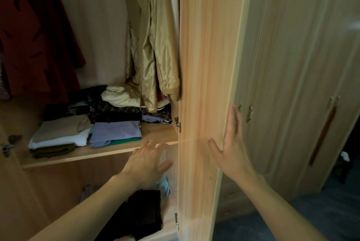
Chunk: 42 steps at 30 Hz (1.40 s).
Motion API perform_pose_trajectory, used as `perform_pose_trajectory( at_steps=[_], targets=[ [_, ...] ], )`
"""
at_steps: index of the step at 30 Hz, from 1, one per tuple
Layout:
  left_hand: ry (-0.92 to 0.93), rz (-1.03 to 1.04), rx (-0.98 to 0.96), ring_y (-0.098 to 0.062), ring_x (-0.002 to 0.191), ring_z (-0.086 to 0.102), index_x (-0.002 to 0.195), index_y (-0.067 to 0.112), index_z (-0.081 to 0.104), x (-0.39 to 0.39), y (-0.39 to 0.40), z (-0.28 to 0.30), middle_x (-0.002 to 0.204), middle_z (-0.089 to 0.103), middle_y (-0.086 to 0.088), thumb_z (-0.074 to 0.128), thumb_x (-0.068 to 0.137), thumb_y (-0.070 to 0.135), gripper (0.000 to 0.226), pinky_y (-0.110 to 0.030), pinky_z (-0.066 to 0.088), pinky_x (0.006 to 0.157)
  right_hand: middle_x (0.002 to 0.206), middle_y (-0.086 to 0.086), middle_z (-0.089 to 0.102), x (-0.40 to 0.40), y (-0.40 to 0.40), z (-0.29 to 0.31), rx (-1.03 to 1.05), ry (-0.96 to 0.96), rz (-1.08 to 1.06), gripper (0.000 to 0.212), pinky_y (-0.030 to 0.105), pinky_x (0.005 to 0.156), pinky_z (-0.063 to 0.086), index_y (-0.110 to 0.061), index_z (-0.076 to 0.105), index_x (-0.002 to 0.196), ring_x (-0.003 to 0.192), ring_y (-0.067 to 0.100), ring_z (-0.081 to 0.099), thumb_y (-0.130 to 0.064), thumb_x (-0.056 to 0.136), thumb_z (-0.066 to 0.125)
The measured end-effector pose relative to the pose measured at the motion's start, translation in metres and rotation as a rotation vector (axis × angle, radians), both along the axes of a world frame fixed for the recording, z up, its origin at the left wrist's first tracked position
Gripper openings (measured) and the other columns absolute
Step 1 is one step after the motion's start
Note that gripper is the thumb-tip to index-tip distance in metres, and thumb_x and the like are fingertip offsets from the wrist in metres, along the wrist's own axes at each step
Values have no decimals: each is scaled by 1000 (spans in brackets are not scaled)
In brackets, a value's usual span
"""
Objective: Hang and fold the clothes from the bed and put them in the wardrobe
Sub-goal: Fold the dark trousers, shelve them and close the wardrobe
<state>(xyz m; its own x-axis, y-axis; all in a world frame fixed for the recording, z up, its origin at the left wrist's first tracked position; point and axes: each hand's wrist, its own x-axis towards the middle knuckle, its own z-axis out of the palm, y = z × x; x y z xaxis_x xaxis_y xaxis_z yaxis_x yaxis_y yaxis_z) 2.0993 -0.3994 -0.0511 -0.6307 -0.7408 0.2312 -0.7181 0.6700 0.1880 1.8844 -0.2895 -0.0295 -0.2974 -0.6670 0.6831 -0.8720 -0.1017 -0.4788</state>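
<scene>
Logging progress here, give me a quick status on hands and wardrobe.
Right hand open, flat on wardrobe door edge. Left hand open, empty, by the shelf. Folded clothes stacked on shelf. Nothing blocking.

One camera sits on the person's head, looking forward and down, close to the open wardrobe (204, 65).

- The open wardrobe door (202, 84), at 12 o'clock, shows pale wood grain with a smooth, faintly satin face.
- The shelf (109, 150), at 9 o'clock, has the same wood-look finish, matt.
- The hinges (177, 122) on the door's inner edge look like shiny metal.
- The hanging jacket (155, 45), at 11 o'clock, is glossy, crinkled beige cloth.
- The folded clothes (115, 130) on the shelf are soft, matt cloth.
- The long handle (323, 135), at 3 o'clock, looks like dark polished wood.
</scene>
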Motion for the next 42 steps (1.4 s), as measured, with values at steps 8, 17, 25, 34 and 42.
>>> perform_pose_trajectory(
  at_steps=[8,17,25,34,42],
  targets=[
    [-11,15,76,-16,138,32,143,30,42,13,-6,-4,151,35,7,48,96,54,53,-40,31,114,162,1,-18,20,-17,-11,-63,-21,-67,106,-4,105,4,-13,-14,154,142,-1,-3,-17,87,68],
    [58,-60,61,-16,135,36,145,31,37,5,-7,-2,149,39,8,47,94,56,57,-42,34,112,150,-16,25,43,-32,-14,-46,-173,96,77,35,113,37,-41,-3,152,136,-6,30,-26,99,50],
    [312,-178,4,-13,137,36,152,39,20,22,-33,18,150,39,10,37,96,65,65,-41,37,111,118,-12,50,70,-76,1,-72,-155,314,72,21,78,56,-29,33,150,109,6,57,-14,89,68],
    [424,-266,-24,-3,99,42,108,28,45,79,-82,27,107,48,12,36,102,51,26,-26,37,86,152,-9,33,134,-145,2,-132,-82,281,75,37,109,42,-29,37,149,137,-4,33,-29,84,75],
    [388,-233,162,-16,142,29,158,30,12,145,-172,19,157,28,6,21,91,75,81,-40,29,116,161,-6,-22,198,-228,15,26,-46,287,109,21,117,9,-42,-10,152,149,6,-10,-35,83,75]
  ],
)
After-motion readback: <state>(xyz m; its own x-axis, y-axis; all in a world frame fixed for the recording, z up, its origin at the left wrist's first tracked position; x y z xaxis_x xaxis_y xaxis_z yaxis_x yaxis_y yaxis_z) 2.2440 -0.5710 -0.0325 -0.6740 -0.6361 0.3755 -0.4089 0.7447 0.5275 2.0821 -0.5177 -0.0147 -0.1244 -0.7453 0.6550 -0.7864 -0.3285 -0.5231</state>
